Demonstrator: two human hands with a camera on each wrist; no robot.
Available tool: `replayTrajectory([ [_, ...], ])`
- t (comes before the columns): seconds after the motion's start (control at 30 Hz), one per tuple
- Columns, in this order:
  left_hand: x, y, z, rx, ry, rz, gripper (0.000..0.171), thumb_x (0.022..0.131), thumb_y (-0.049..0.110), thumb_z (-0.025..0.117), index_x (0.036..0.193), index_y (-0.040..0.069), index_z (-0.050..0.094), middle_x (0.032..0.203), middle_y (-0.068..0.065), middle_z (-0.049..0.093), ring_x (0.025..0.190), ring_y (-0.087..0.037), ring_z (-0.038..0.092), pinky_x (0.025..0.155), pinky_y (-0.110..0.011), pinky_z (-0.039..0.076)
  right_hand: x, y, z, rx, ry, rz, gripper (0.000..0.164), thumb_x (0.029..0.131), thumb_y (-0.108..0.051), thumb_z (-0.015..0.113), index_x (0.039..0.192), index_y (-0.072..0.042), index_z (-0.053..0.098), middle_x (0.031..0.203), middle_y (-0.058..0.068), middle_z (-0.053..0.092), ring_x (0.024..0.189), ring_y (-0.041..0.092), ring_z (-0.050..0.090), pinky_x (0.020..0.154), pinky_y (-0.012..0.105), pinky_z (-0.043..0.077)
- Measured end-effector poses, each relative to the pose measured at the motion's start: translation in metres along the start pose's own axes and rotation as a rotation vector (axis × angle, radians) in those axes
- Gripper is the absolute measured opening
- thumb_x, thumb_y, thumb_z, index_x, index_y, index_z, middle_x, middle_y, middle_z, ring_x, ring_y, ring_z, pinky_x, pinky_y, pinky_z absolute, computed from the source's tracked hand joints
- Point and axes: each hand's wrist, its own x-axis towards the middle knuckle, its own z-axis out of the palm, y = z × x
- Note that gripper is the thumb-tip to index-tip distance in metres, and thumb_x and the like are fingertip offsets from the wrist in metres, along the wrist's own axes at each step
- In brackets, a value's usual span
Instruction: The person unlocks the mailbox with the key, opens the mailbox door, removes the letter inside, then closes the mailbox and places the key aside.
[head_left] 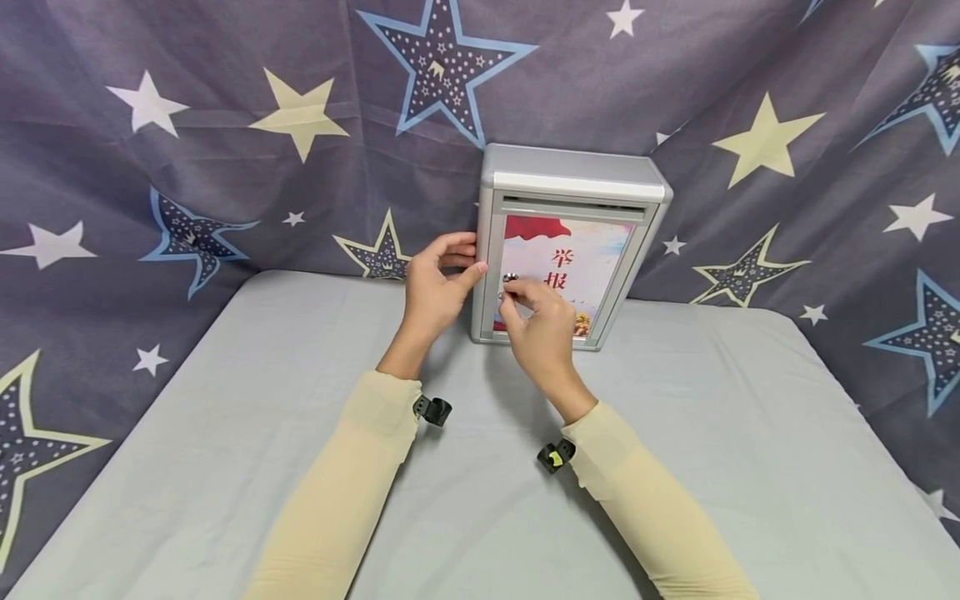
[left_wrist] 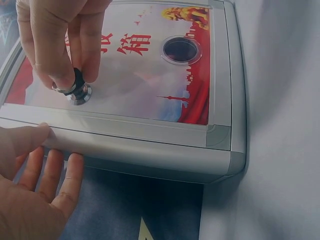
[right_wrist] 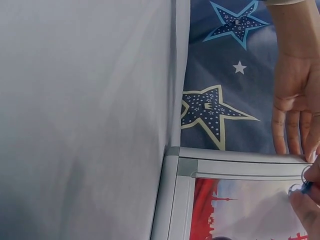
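A silver metal suggestion box (head_left: 577, 179) with a printed front panel stands upright against the backdrop. My right hand (head_left: 543, 329) pinches a small key (left_wrist: 78, 79) with a dark head between thumb and fingers, at the round chrome lock (left_wrist: 80, 95) near the panel's left edge. A thin metal ring (right_wrist: 306, 173) shows beside those fingertips in the right wrist view. My left hand (head_left: 438, 287) touches the box's left side, its thumb on the front edge and its extended fingers against the side wall. The key's blade is hidden.
The box rests on a table covered by a pale grey cloth (head_left: 465, 500), near its back edge. Behind it hangs a dark curtain with stars (head_left: 247, 50). A slot (head_left: 573, 206) crosses the box's top front, and a round window (left_wrist: 181, 50) sits low on the panel.
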Motion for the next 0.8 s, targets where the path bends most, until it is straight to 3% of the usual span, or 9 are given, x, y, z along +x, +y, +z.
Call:
replayTrajectory([
  [0.8, 0.0007, -0.0024, -0.0005, -0.005, 0.001, 0.007, 0.036, 0.088, 0.003, 0.081, 0.122, 0.003, 0.071, 0.107, -0.013, 0.07, 0.097, -0.022, 0.067, 0.081, -0.032, 0.06, 0.0008, 0.0037, 0.0002, 0.028, 0.024, -0.017, 0.01, 0.087, 0.006, 0.067, 0.091, 0.004, 0.076, 0.089, 0.014, 0.075, 0.08, 0.023, 0.076, 0.075, 0.027, 0.062],
])
